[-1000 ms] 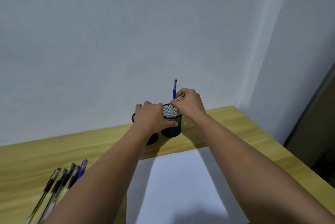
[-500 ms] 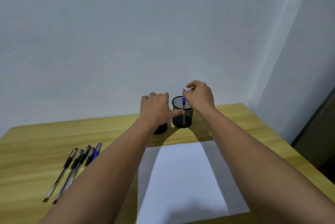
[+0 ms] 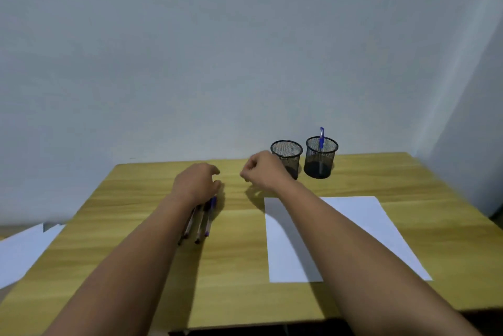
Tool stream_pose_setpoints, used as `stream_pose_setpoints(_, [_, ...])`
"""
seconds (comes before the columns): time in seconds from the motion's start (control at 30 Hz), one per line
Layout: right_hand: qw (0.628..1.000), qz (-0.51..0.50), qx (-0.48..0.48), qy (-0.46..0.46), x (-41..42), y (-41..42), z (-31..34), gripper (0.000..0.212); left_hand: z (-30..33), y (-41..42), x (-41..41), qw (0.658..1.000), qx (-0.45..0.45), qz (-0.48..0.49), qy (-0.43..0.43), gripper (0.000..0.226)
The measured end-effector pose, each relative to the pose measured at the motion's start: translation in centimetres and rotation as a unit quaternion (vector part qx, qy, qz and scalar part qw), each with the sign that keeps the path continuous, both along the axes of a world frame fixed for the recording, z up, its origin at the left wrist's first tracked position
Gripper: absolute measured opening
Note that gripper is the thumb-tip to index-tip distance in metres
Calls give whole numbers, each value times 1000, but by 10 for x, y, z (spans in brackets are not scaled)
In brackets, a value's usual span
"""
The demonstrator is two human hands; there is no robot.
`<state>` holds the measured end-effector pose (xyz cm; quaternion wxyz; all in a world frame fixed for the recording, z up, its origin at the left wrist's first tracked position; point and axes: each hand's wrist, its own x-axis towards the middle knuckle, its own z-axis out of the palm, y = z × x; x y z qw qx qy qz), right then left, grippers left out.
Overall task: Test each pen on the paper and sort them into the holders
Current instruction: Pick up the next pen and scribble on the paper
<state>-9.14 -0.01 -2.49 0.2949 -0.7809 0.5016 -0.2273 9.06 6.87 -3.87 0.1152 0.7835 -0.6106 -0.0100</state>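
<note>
A wooden table (image 3: 245,267) with a smooth, light, matt grain finish is seen beneath both bare hands. Just beyond the right hand (image 3: 262,172), two holders (image 3: 287,157) of black wire mesh are shown; a pen (image 3: 321,138) of glossy blue plastic stands in the farther one. Under the right forearm, a sheet of smooth matt white paper (image 3: 362,216) is laid. Beneath the left hand (image 3: 196,183), plastic pens (image 3: 200,222) with clear barrels are seen.

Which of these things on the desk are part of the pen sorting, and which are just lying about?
Part of the job:
loose pens
paper
left holder
right holder
blue pen, standing in the right holder

Lying about:
sheets at the left edge
</note>
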Motion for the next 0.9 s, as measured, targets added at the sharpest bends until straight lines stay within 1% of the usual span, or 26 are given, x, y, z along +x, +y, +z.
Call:
stream_pose_setpoints(0.07, [999, 24, 35, 31, 19, 13, -18, 17, -14, 7, 12, 1000, 23, -3, 6, 38])
stream_pose_setpoints(0.13, [997, 36, 47, 51, 35, 25, -33, 18, -27, 11, 20, 999, 31, -10, -4, 36])
stream_pose_setpoints(0.23, [993, 45, 60, 88, 53, 39, -46, 33, -41, 15, 29, 1000, 6, -17, -6, 32])
stream_pose_setpoints(0.3, [991, 40, 54, 116, 62, 45, -51, 38, -48, 17, 35, 1000, -17, -12, 6, 31])
stream_pose_setpoints(0.37, [989, 22, 39, 141, 68, 48, -53, 37, -52, 18, 39, 999, -29, -12, 14, 31])
stream_pose_setpoints(0.47, [985, 9, 27, 171, 70, 51, -49, 29, -57, 18, 42, 999, -34, -16, 21, 32])
stream_pose_setpoints(0.57, [984, 10, 30, 176, 65, 50, -43, 30, -56, 20, 40, 998, -53, -36, 7, 44])
stream_pose_setpoints(0.63, [988, 17, 45, 149, 57, 47, -37, 34, -54, 22, 39, 996, -69, -59, -15, 47])
stream_pose_setpoints(0.7, [993, 15, 64, 94, 44, 42, -28, 40, -50, 23, 37, 993, -84, -76, -36, 39])
stream_pose_setpoints(0.73, [995, 17, 78, 57, 36, 38, -22, 36, -46, 24, 35, 991, -97, -83, -41, 33])
stream_pose_setpoints(0.8, [992, 29, 120, -23, 15, 31, -8, 19, -37, 25, 29, 986, -133, -92, -43, 22])
stream_pose_setpoints(0.87, [979, 28, 167, -115, -10, 26, 10, 9, -24, 25, 20, 979, -169, -108, -33, 18])
stream_pose_setpoints(0.9, [965, 22, 193, -174, -21, 25, 18, 7, -18, 24, 15, 974, -188, -123, -18, 17])
